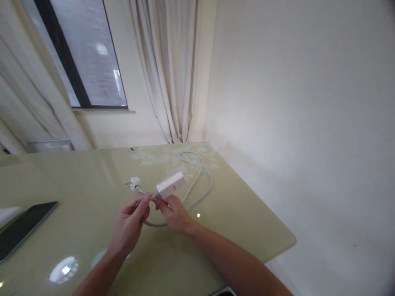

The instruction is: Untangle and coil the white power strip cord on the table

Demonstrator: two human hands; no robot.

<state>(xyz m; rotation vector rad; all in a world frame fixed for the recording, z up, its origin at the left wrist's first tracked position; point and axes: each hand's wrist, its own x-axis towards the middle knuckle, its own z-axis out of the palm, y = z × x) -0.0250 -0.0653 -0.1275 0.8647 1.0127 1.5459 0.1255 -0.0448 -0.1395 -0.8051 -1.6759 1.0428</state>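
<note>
The step in hand appears to be gathering the pale cord (pixel 201 166) close to the white power strip (pixel 171 185), which sits near the centre of the frame, angled up toward the right above the counter (pixel 247 222). The left hand (pixel 131 222) pinches the cord just beside the strip's lower-left end, fingers closed with almost no gap. The right hand (pixel 175 216) has its fingers curled nearly shut below that end, seemingly on the cord too; whether they also press on the strip is hidden. The plug (pixel 135 183) juts out left of the hands, prongs pointing left. Loose loops trail right of centre, so the next move probably calls for a firm pinch and slack fed without snagging.
</note>
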